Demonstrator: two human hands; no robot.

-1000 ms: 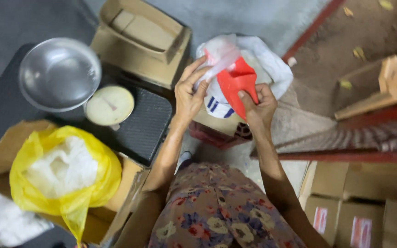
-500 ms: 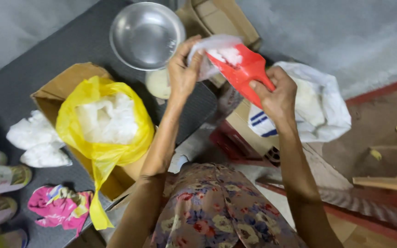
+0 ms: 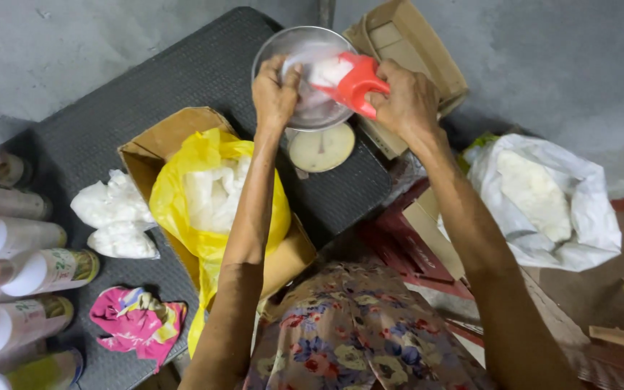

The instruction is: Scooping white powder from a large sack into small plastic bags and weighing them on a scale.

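Head view: person bends over a dark mat, both hands raised above a metal bowl [image 3: 305,50] on a dial scale [image 3: 321,148]
Left hand [image 3: 274,92]: fingers pinched on the mouth of a thin clear bag [image 3: 312,87] over the bowl
Right hand [image 3: 406,97]: fingers wrapped round the handle of a red scoop [image 3: 352,81]
Scoop: stiff, light plastic; long axis runs right to left, mouth tipped into the bag, white powder inside
Bag: soft, limp, likely slippery; best held at the rim
Nearby: yellow bag [image 3: 211,191] in a carton; white sack [image 3: 543,202] to the right

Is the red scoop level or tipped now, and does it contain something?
Tipped. The right hand tilts the red scoop down toward the metal bowl, with white material at its mouth.
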